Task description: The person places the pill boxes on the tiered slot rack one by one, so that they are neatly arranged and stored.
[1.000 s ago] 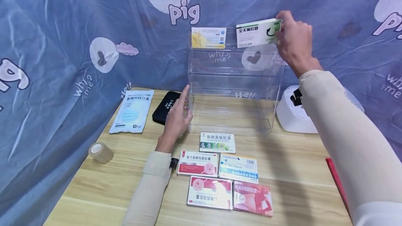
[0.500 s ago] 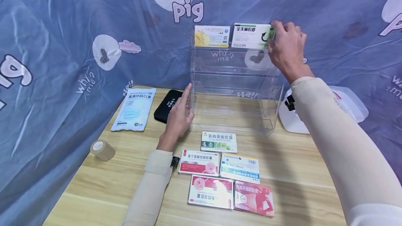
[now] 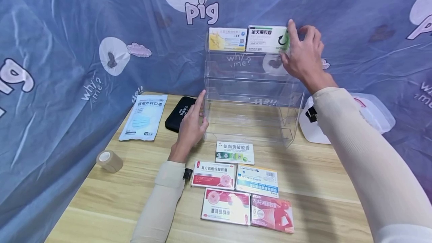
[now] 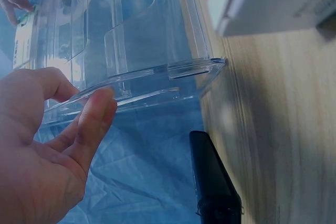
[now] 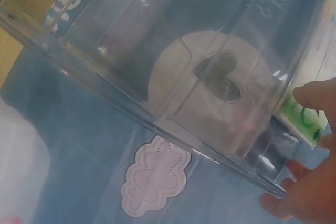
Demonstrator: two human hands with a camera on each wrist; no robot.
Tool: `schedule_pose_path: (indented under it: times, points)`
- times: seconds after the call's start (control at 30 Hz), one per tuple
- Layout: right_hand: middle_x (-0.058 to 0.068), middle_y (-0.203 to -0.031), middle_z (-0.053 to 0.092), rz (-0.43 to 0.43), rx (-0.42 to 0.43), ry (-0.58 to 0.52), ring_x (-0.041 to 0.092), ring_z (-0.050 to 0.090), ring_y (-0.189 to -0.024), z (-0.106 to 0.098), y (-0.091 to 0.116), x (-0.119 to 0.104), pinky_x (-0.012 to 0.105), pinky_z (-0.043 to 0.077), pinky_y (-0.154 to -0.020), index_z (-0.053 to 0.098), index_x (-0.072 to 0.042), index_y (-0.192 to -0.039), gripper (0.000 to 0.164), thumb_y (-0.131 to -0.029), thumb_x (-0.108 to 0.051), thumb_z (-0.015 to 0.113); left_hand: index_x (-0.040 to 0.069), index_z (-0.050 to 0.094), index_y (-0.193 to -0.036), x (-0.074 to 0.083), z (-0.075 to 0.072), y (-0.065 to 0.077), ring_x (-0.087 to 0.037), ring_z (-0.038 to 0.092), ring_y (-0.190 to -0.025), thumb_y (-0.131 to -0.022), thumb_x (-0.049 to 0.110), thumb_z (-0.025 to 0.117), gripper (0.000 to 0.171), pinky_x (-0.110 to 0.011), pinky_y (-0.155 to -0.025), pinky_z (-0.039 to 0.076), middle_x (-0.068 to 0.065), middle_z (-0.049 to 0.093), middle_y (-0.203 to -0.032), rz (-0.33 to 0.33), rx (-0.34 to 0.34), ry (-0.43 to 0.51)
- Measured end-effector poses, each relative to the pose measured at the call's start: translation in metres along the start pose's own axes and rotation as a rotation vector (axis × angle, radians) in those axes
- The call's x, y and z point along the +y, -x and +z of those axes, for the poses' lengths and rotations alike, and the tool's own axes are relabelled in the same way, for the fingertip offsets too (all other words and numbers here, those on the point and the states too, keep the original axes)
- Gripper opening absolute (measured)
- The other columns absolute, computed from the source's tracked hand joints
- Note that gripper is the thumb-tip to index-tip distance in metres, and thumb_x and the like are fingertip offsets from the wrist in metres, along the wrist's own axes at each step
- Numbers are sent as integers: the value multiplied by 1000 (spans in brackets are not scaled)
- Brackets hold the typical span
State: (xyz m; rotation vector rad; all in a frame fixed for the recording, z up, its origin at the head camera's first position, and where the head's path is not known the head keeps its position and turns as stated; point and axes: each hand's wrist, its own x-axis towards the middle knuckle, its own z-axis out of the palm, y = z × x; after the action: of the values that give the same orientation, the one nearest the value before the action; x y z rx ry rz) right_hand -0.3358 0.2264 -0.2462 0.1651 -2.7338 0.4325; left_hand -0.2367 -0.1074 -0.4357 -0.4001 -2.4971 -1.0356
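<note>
A clear acrylic display rack (image 3: 249,95) with stepped shelves stands upright at the back of the table. My left hand (image 3: 189,132) pinches its left side panel, thumb and fingers on either side of it in the left wrist view. On the top shelf, a white and green medicine box (image 3: 264,40) stands beside a yellow and white medicine box (image 3: 227,39). My right hand (image 3: 303,55) touches the right end of the green one, forefinger pointing up and thumb low. In the right wrist view that hand's lower fingers are at the rack's top corner (image 5: 275,187).
Several medicine boxes lie flat before the rack, the nearest to it a green and white one (image 3: 234,152). At left are a mask packet (image 3: 143,117), a black case (image 3: 179,113) and a tan tape roll (image 3: 110,161). A white container (image 3: 374,111) stands right, behind my forearm.
The white and green box has come down from a tilted hold onto the top shelf and shifted left. My right hand's fingers have loosened and spread. The left hand stays on the rack.
</note>
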Motion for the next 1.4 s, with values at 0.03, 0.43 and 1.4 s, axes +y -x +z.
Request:
schedule_pose_path:
  times: [0.03, 0.43, 1.4]
  points:
    - [30, -170, 14, 2, 8, -7, 48, 8, -162, -1, 1, 0, 69, 13, -131, 3, -24, -175, 89, -105, -24, 57, 29, 21, -173, 0, 0, 0, -32, 73, -105, -93, -6, 67, 98, -49, -80, 61, -18, 67, -132, 1, 0, -1]
    - [31, -160, 30, -88, 152, -176, 48, 34, -148, -1, 82, -1, 70, 30, -125, 38, -12, -163, 72, -98, -13, 70, 31, 20, -174, 0, 1, 0, -31, 72, -105, -93, -6, 68, 101, -48, -80, 61, -18, 67, -133, -5, -4, 2]
    - [13, -114, 55, -7, -808, -545, 19, 56, -96, 99, 288, 41, 23, 50, -77, 61, 1, -131, 63, -85, -28, 91, 33, 22, -173, -2, 2, -1, -31, 71, -100, -94, -5, 66, 99, -49, -77, 60, -17, 66, -129, -23, 10, 0]
